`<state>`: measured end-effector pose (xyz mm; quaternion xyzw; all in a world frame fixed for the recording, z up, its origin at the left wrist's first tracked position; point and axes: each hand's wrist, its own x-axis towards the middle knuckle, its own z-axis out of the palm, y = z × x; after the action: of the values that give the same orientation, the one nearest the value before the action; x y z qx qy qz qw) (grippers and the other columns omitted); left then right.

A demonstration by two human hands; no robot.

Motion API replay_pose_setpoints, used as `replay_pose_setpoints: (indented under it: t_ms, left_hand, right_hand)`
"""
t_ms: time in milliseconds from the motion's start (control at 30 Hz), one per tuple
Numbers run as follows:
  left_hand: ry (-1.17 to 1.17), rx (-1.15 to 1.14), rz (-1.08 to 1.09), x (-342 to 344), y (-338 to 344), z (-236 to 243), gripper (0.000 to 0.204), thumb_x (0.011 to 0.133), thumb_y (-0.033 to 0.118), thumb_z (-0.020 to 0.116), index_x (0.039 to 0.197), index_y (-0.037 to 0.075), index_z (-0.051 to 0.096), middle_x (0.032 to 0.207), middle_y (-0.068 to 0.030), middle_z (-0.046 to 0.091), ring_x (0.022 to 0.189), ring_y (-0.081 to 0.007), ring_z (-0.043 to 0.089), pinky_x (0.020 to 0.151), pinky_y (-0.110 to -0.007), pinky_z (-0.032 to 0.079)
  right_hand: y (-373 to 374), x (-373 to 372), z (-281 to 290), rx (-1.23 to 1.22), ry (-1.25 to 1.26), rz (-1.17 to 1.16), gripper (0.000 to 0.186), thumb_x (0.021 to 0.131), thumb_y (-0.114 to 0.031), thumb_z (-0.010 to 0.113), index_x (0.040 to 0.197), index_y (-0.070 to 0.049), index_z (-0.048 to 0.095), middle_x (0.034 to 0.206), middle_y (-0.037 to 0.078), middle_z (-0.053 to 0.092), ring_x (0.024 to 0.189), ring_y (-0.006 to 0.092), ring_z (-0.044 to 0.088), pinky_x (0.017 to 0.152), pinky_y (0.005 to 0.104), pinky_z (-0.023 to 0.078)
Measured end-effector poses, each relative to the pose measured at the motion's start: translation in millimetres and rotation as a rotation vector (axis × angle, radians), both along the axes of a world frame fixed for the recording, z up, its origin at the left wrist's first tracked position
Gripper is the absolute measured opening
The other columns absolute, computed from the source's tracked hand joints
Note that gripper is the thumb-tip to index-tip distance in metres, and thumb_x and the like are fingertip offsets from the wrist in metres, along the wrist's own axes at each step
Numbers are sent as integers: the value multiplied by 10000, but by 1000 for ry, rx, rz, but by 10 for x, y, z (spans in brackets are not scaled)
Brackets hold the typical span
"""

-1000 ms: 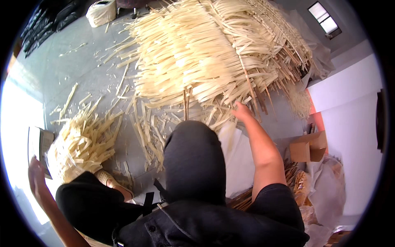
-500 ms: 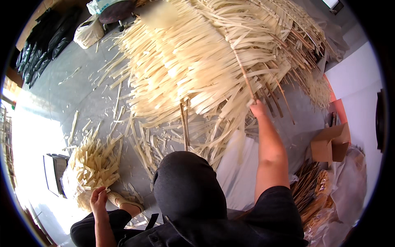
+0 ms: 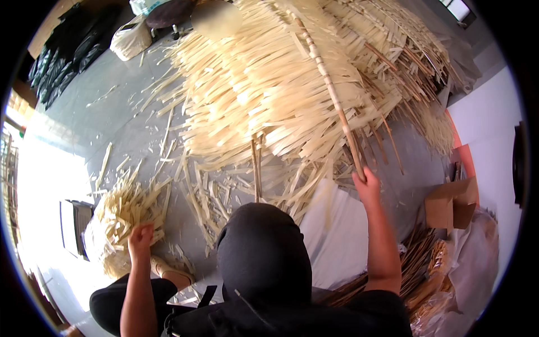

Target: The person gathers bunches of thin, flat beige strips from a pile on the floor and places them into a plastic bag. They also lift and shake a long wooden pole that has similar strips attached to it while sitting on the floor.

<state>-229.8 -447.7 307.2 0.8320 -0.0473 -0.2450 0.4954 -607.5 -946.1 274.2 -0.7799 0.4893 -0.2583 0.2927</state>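
Observation:
My right hand is closed around the near end of a long thin stick. Pale flat strips are fastened along the stick's far part and spread left of it in a wide layered heap. At lower left, my left hand is closed beside a bundle of loose pale strips in a light wrapping. What it holds, if anything, I cannot make out.
More sticks lie at far right. A cardboard box stands right, above bundled brown sticks and clear plastic. Two upright sticks stand at the heap's near edge. Black bags and a white bag are at far left.
My right hand has drawn the stick toward me and slightly right, baring more of its near end. The left hand has moved up to the loose strip bundle and its fingers are more curled.

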Motion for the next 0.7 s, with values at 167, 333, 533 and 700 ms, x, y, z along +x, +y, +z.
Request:
replay_pose_setpoints:
  t_ms: [167, 333, 533, 700]
  left_hand:
    - [-276, -107, -22, 948, -898, 170, 180, 890, 137, 634, 1051, 70, 681, 837, 26, 626, 764, -67, 536, 690, -226, 446]
    - [-409, -488, -27, 2146, -1771, 1175, 479, 902, 450, 591, 1260, 132, 575, 1235, -6, 565, 1137, -123, 501, 927, -324, 430]
    - [-431, -638, 419, 3647, -2027, 2211, 863, 758, 717, 575, 1320, 69, 479, 1232, -116, 561, 1141, -227, 513, 933, -391, 423]
    - [46, -995, 80, 4134, -1450, 1548, 496, 889, 466, 590, 1162, 57, 530, 1144, -171, 625, 974, -279, 613, 889, -398, 483]
  right_hand:
    - [915, -500, 605, 103, 24, 52, 261, 781, -71, 709, 718, -19, 461, 585, 2, 405, 572, 72, 373, 503, 246, 339]
    - [1364, -1097, 1300, -53, 164, 187, 224, 739, -71, 719, 694, -23, 505, 555, 69, 415, 500, 131, 384, 479, 284, 334]
    - [1479, -1311, 1748, -454, 290, 408, 160, 650, -113, 657, 722, -37, 535, 573, 99, 457, 492, 290, 448, 487, 373, 365]
    - [1175, -1304, 1545, -629, 549, 416, 205, 682, -120, 624, 866, -48, 569, 758, 152, 560, 661, 346, 545, 594, 426, 431]
